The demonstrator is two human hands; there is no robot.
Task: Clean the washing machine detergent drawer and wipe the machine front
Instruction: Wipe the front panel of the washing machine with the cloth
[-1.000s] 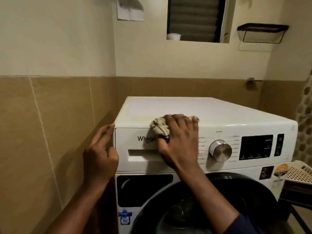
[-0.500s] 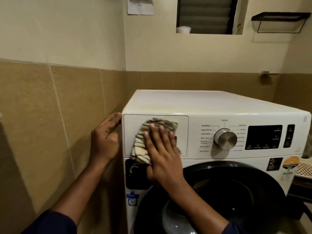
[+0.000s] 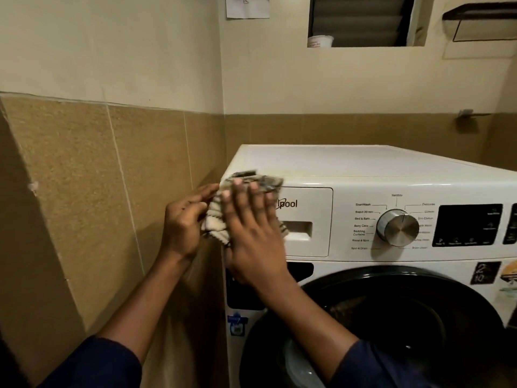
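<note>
The striped cloth [image 3: 214,224] lies under the right hand's [image 3: 251,236] straight, slightly spread fingers, pressed on the detergent drawer's [image 3: 307,217] upper left corner. Just left of them, the left hand's [image 3: 183,222] curled fingers meet the cloth's hanging edge; whether they pinch it I cannot tell.

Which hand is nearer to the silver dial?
Right. The right hand presses the cloth on the drawer, left of the dial; the left hand is farther left, at the machine's corner.

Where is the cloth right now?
Head view: the striped cloth is pressed under the right hand on the detergent drawer, at the upper-left front corner of the washing machine; left hand beside it.
</note>
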